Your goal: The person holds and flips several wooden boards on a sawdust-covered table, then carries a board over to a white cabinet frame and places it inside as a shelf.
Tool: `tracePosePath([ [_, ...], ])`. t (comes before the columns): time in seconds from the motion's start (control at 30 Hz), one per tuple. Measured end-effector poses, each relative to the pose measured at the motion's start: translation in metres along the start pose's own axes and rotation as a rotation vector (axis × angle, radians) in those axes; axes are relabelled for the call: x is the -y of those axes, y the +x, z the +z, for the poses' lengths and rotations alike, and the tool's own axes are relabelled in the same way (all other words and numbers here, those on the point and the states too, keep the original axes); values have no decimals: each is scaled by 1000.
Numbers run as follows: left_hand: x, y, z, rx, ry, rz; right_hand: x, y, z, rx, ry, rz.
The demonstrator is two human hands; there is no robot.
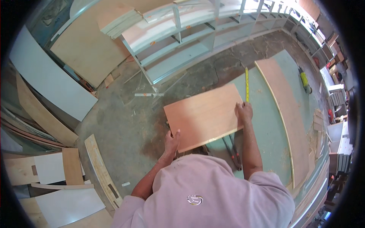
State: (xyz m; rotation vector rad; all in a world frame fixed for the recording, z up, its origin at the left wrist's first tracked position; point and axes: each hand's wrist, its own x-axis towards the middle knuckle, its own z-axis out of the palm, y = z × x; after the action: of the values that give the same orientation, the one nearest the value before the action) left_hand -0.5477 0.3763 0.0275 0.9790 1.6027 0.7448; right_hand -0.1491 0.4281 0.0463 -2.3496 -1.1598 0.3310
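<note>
A rectangular reddish-brown plywood panel (pixel 205 114) is held up in front of me, slightly tilted, between both hands. At its left near edge, my left hand (pixel 172 142) grips it with the thumb up against the wood. My right hand (pixel 244 111) is closed on the panel's right edge. The yellow blade of a tape measure (pixel 247 84) stretches away just beyond my right fingers; whether they also hold it, I cannot tell. A pair of red-handled pincers (pixel 235 157) lies on the green board below, its head partly hidden by the panel.
On the green worktop (pixel 262 114) to the right lies a long plywood strip (pixel 283 110) with a pale edge. Further right rests a green power tool (pixel 305 80). White shelving frames (pixel 178 57) stand ahead. Boards (pixel 49 79) lean at the left, and a narrow wooden strip (pixel 99 167) lies on the floor.
</note>
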Motion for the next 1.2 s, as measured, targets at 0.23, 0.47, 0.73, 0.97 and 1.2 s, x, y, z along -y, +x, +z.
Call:
tracePosePath([
  [0.23, -12, 17, -4, -93, -83, -54, 13, 8, -6, 86, 2, 182],
  [0.47, -35, 77, -81, -162, -355, -231, 101, -14, -27, 329, 479, 330],
  [0.73, -72, 226, -228, -162, -785, 23, 302, -79, 12, 563, 1117, 12],
  [0.97, -2, 382, -359, -184, -368, -487, 460, -103, 108, 590, 858, -17],
  [1.2, -101, 335, -429, 518, 65, -264, 470, -88, 195, 299, 278, 31],
])
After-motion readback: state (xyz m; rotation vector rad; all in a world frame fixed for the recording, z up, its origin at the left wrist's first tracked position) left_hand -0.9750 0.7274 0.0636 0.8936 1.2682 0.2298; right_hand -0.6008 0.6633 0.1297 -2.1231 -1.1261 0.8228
